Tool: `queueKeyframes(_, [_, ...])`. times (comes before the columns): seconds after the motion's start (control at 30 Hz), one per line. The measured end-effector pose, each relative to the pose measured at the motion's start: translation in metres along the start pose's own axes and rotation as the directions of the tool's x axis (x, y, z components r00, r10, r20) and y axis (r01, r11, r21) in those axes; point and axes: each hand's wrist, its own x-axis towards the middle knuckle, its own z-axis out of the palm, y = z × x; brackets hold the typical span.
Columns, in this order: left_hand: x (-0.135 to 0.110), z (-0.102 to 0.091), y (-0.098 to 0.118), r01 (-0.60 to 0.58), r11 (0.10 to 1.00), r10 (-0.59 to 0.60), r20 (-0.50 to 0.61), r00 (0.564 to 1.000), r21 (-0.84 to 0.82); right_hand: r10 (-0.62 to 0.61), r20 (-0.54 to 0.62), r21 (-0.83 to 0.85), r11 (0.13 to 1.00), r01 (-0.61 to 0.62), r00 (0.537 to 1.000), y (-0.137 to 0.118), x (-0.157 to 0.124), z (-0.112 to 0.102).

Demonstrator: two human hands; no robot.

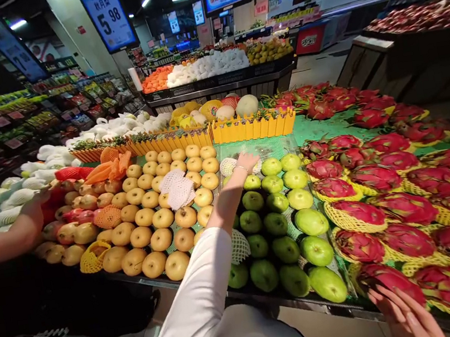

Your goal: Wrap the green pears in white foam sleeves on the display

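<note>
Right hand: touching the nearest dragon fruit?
Cannot tell. Head view: fingertips of the right hand overlap the edge of the dragon fruit; neither contact nor gap shows plainly.

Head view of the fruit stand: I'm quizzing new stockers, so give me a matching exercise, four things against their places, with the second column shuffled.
1. round yellow-brown pears
2. glossy green fruits
3. spiky magenta dragon fruits
4. white foam mesh sleeves

A. under the right hand
B. lying on top of the yellow-brown pears
C. block left of the green fruits
D. rows beside the left hand, nearer the camera

Pairs: 1-C, 2-D, 3-A, 4-B.
</note>
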Motion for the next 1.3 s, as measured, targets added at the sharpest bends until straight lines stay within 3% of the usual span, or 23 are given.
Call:
queueKeyframes(0.13, [-0.025, 0.003, -0.014, -0.048, 0.998, 0.046, -0.038, 0.998, -0.049, 0.025, 0.059, -0.05, 0.998, -0.022, 0.998, -0.002, 0.004, 0.012])
queueKeyframes(0.23, [-0.067, 0.002, -0.032, -0.175, 0.984, 0.161, -0.221, 0.962, -0.046, 0.012, 0.11, -0.065, 0.998, -0.005, 0.994, 0.0, 0.011, 0.021])
queueKeyframes(0.3, [-0.104, 0.001, -0.048, -0.159, 0.987, 0.139, -0.332, 0.933, -0.033, 0.001, 0.132, -0.053, 0.999, 0.006, 0.991, 0.002, 0.016, 0.028])
queueKeyframes(0.33, [-0.123, 0.001, -0.056, -0.08, 0.996, 0.058, -0.353, 0.934, -0.047, -0.004, 0.139, -0.038, 0.999, 0.009, 0.99, 0.002, 0.018, 0.032])
queueKeyframes(0.4, [-0.161, 0.005, -0.076, 0.227, 0.968, -0.25, -0.373, 0.894, -0.104, -0.02, 0.147, -0.007, 1.0, 0.021, 0.989, 0.002, 0.022, 0.042])
queueKeyframes(0.47, [-0.194, 0.013, -0.094, 0.506, 0.851, -0.521, -0.35, 0.778, -0.142, -0.042, 0.159, 0.011, 0.999, 0.041, 0.986, 0.001, 0.023, 0.053])
queueKeyframes(0.5, [-0.208, 0.018, -0.103, 0.587, 0.797, -0.598, -0.333, 0.729, -0.145, -0.054, 0.165, 0.015, 0.999, 0.052, 0.985, 0.001, 0.023, 0.058])
queueKeyframes(0.57, [-0.229, 0.028, -0.115, 0.645, 0.749, -0.656, -0.305, 0.691, -0.15, -0.065, 0.177, 0.016, 0.998, 0.063, 0.982, 0.0, 0.022, 0.068])
queueKeyframes(0.67, [-0.249, 0.037, -0.123, 0.629, 0.757, -0.65, -0.313, 0.693, -0.18, -0.067, 0.202, 0.01, 0.998, 0.066, 0.977, 0.004, 0.019, 0.078])
queueKeyframes(0.73, [-0.256, 0.035, -0.121, 0.589, 0.768, -0.636, -0.399, 0.66, -0.252, -0.065, 0.214, 0.006, 0.998, 0.065, 0.975, 0.008, 0.018, 0.084])
queueKeyframes(0.8, [-0.263, 0.027, -0.115, 0.498, 0.791, -0.609, -0.538, 0.583, -0.356, -0.068, 0.214, 0.012, 0.998, 0.067, 0.974, 0.012, 0.019, 0.09])
queueKeyframes(0.9, [-0.276, 0.005, -0.097, 0.305, 0.831, -0.556, -0.713, 0.428, -0.465, -0.115, 0.214, -0.002, 0.993, 0.119, 0.97, 0.014, 0.016, 0.101])
queueKeyframes(0.97, [-0.288, -0.011, -0.078, 0.198, 0.844, -0.534, -0.754, 0.383, -0.498, -0.186, 0.238, -0.075, 0.975, 0.209, 0.953, 0.012, 0.009, 0.109])
queueKeyframes(1.0, [-0.294, -0.019, -0.067, 0.157, 0.846, -0.526, -0.747, 0.407, -0.51, -0.235, 0.268, -0.121, 0.954, 0.274, 0.934, 0.009, 0.003, 0.114])
queueKeyframes(1.07, [-0.307, -0.03, -0.04, 0.091, 0.84, -0.493, -0.684, 0.537, -0.534, -0.312, 0.397, -0.176, 0.897, 0.406, 0.863, 0.001, -0.012, 0.124])
queueKeyframes(1.1, [-0.313, -0.033, -0.026, 0.071, 0.832, -0.47, -0.631, 0.617, -0.55, -0.339, 0.488, -0.167, 0.868, 0.467, 0.804, -0.004, -0.021, 0.13])
queueKeyframes(1.17, [-0.323, -0.035, 0.003, 0.044, 0.802, -0.431, -0.526, 0.733, -0.596, -0.354, 0.673, -0.101, 0.826, 0.555, 0.649, -0.013, -0.038, 0.145])
queueKeyframes(1.23, [-0.33, -0.031, 0.029, 0.039, 0.739, -0.427, -0.422, 0.8, -0.673, -0.324, 0.794, -0.063, 0.797, 0.6, 0.514, -0.019, -0.051, 0.163])
queueKeyframes(1.3, [-0.336, -0.025, 0.049, 0.065, 0.654, -0.46, -0.329, 0.825, -0.753, -0.268, 0.844, -0.087, 0.786, 0.613, 0.464, -0.02, -0.06, 0.182])
